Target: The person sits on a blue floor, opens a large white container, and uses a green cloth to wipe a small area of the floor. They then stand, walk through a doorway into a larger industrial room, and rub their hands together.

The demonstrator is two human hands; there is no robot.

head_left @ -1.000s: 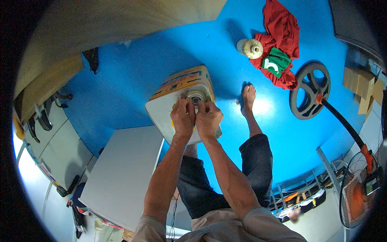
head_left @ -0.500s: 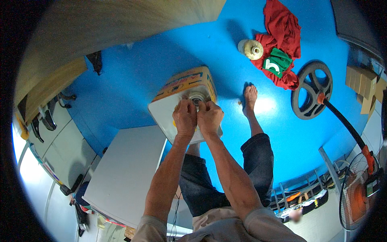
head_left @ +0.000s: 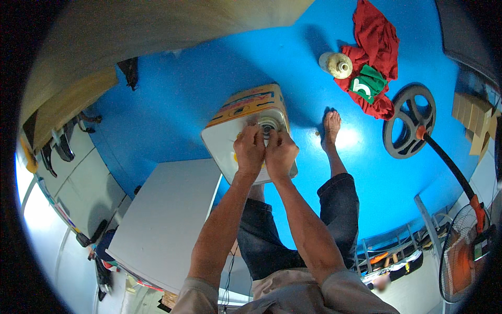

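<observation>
A large box-shaped tin can (head_left: 222, 138) stands on the blue floor, with a pale top and a printed yellow-orange side. Near its far right corner is a round spout (head_left: 269, 123) with a ringed collar. Close together, my left hand (head_left: 250, 150) and my right hand (head_left: 282, 153) pinch at the near edge of this spout, thumbs and fingers pressed in. The fingertips hide exactly which part they grip. A yellow patch on the can's top peeks out beside my left hand.
A whitish bottle (head_left: 339, 65) stands by a red cloth (head_left: 376, 34) and a green cloth (head_left: 369, 82) on the floor. Right of these is a fan's round base (head_left: 392, 128). A white panel (head_left: 162, 209) lies left of my legs; a brown board (head_left: 172, 26) overhangs far left.
The whole view has shifted a little, so the can and floor items appear farther right. Both hands remain at the spout, with only slight finger movement.
</observation>
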